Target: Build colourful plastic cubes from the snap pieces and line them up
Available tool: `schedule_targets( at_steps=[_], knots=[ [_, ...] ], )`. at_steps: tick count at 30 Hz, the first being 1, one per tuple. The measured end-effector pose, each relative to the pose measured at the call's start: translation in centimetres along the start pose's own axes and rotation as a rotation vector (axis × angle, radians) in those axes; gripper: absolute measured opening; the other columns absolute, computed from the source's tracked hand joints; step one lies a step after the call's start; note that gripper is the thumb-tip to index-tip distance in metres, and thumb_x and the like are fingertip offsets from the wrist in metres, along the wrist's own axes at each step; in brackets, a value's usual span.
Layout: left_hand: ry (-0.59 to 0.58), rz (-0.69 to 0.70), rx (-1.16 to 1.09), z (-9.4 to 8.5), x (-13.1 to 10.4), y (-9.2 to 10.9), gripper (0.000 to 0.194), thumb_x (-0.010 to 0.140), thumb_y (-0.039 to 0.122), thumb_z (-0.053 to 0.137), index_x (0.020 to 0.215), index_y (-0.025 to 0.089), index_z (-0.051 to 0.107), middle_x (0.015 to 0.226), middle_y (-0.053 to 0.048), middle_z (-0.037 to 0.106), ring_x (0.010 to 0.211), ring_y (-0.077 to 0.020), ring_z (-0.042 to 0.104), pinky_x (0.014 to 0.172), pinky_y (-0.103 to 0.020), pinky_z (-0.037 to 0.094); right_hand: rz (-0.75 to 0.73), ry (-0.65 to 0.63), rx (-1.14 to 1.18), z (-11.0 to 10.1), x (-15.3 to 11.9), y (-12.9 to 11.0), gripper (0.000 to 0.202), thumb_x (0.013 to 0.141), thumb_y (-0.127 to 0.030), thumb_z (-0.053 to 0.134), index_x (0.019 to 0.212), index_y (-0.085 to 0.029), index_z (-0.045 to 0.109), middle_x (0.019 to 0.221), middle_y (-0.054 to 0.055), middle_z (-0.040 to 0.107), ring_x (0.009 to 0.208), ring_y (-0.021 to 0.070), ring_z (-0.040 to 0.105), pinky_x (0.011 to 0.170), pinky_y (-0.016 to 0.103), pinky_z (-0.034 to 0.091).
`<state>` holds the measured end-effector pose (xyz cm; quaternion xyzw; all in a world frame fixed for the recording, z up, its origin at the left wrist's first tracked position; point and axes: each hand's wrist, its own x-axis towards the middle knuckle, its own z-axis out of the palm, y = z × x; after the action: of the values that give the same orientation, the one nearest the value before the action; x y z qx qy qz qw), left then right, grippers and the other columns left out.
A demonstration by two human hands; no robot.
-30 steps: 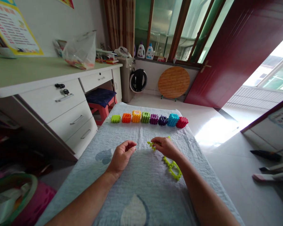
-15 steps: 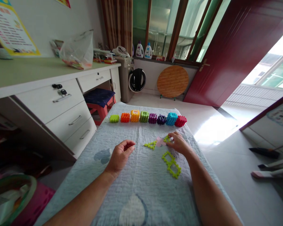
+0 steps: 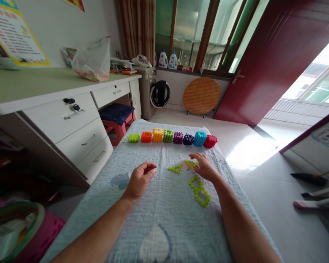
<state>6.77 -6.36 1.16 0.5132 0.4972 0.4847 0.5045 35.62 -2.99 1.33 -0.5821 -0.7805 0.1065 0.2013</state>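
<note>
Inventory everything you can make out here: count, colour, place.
Cloth: 1, pale blue, centre
Blocks: 8, yellow-green, orange, yellow, green, purple, navy, blue, red, in a far row
Flat pieces: about 4, yellow-green, cloth's right half
Desk: 1, white, green top, left
Bag: 1, clear, on desk
Poster: 1, white, yellow border, above desk
Stool: 1, red, navy seat, beside desk
Washer: 1, grey, past desk
Window: 1, brown-framed, back
Curtain: 1, brown, window's left
Bottles: at least 2, white, by window
Round board: 1, wood-brown, upright below window
Door: 1, dark red, right
Basket: 1, pink and green, lower left
Left grip: 1, bare, over cloth
Right grip: 1, bare, by flat pieces
</note>
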Motion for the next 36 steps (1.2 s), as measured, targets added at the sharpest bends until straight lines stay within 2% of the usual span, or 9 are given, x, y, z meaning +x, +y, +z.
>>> schedule_targets(
  at_steps=[3, 5, 9, 12, 16, 21, 26, 32, 36],
  knots=[
    [0.002, 0.003, -0.001, 0.0, 0.0, 0.0, 0.020, 0.070, 0.029, 0.063, 0.085, 0.016, 0.062, 0.071, 0.002, 0.059, 0.062, -0.0103, 0.049, 0.056, -0.021, 0.037, 0.082, 0.047, -0.055, -0.8, 0.0, -0.5, 0.058, 0.062, 0.000, 0.043, 0.114, -0.021, 0.057, 0.117, 0.008, 0.058, 0.108, 0.0226, 0.049, 0.090, 0.037, 0.037],
    [0.001, 0.002, -0.001, -0.1, 0.0, 0.0, 0.020, 0.070, 0.029, 0.063, 0.085, 0.016, 0.062, 0.071, 0.001, 0.058, 0.062, -0.0104, 0.049, 0.056, -0.021, 0.038, 0.096, 0.032, -0.038, -1.9, -0.2, -1.0, 0.047, 0.065, -0.003, 0.044, 0.108, -0.018, 0.059, 0.106, 0.008, 0.062, 0.095, 0.0198, 0.054, 0.083, 0.033, 0.040],
    [0.003, -0.003, -0.001, 0.0, 0.0, 0.0, 0.022, 0.070, 0.030, 0.064, 0.085, 0.016, 0.062, 0.072, 0.001, 0.058, 0.062, -0.0108, 0.049, 0.056, -0.021, 0.038, 0.107, -0.223, -0.027, -4.3, -1.9, -3.1, 0.019, 0.074, -0.022, 0.054, 0.091, -0.018, 0.061, 0.077, 0.003, 0.064, 0.067, 0.0147, 0.055, 0.064, 0.026, 0.039],
    [0.004, -0.006, 0.001, 0.0, -0.1, 0.1, 0.022, 0.069, 0.032, 0.064, 0.085, 0.016, 0.062, 0.072, 0.001, 0.058, 0.062, -0.0113, 0.050, 0.056, -0.021, 0.039, 0.137, -0.385, -0.111, -4.8, -4.4, -5.0, 0.037, 0.065, -0.037, 0.068, 0.095, -0.018, 0.058, 0.081, 0.004, 0.064, 0.071, 0.0179, 0.056, 0.062, 0.027, 0.036],
    [0.001, -0.001, 0.006, 0.0, -0.2, 0.1, 0.023, 0.069, 0.032, 0.064, 0.085, 0.016, 0.063, 0.072, 0.000, 0.059, 0.063, -0.0117, 0.051, 0.056, -0.021, 0.039, 0.212, -0.351, -0.172, -3.9, -7.6, -6.6, 0.055, 0.057, -0.042, 0.074, 0.103, -0.020, 0.052, 0.093, 0.007, 0.062, 0.080, 0.0228, 0.058, 0.065, 0.029, 0.036],
    [-0.009, 0.010, 0.023, 0.0, -0.1, -0.2, 0.022, 0.069, 0.032, 0.064, 0.085, 0.017, 0.063, 0.073, 0.000, 0.061, 0.063, -0.0121, 0.052, 0.057, -0.022, 0.040, 0.166, -0.286, -0.163, -3.1, -9.1, -6.7, 0.045, 0.064, -0.028, 0.066, 0.105, -0.020, 0.050, 0.099, 0.009, 0.057, 0.089, 0.0240, 0.055, 0.077, 0.032, 0.038],
    [-0.003, 0.030, 0.032, -0.1, -0.1, -0.4, 0.021, 0.070, 0.031, 0.064, 0.085, 0.017, 0.064, 0.073, 0.000, 0.062, 0.063, -0.0119, 0.053, 0.058, -0.023, 0.041, 0.209, -0.270, -0.157, -3.3, -9.2, -6.2, 0.042, 0.066, -0.030, 0.065, 0.103, -0.018, 0.050, 0.094, 0.009, 0.057, 0.086, 0.0234, 0.053, 0.077, 0.032, 0.037],
    [-0.008, 0.031, 0.032, 0.0, -0.1, -0.4, 0.021, 0.071, 0.031, 0.063, 0.086, 0.017, 0.064, 0.074, 0.000, 0.062, 0.065, -0.0121, 0.053, 0.058, -0.022, 0.041, 0.238, -0.198, -0.098, -3.4, -7.3, -6.2, 0.038, 0.070, -0.019, 0.056, 0.106, -0.018, 0.046, 0.089, 0.006, 0.058, 0.077, 0.0175, 0.054, 0.067, 0.027, 0.036],
    [0.007, 0.020, 0.025, -0.1, 0.0, -0.3, 0.022, 0.070, 0.032, 0.064, 0.085, 0.016, 0.064, 0.073, 0.000, 0.062, 0.064, -0.0126, 0.053, 0.057, -0.022, 0.041, 0.219, -0.185, -0.142, -3.2, -6.9, -6.8, 0.040, 0.067, -0.028, 0.064, 0.103, -0.018, 0.050, 0.095, 0.008, 0.057, 0.085, 0.0220, 0.053, 0.073, 0.030, 0.037]
  ],
)
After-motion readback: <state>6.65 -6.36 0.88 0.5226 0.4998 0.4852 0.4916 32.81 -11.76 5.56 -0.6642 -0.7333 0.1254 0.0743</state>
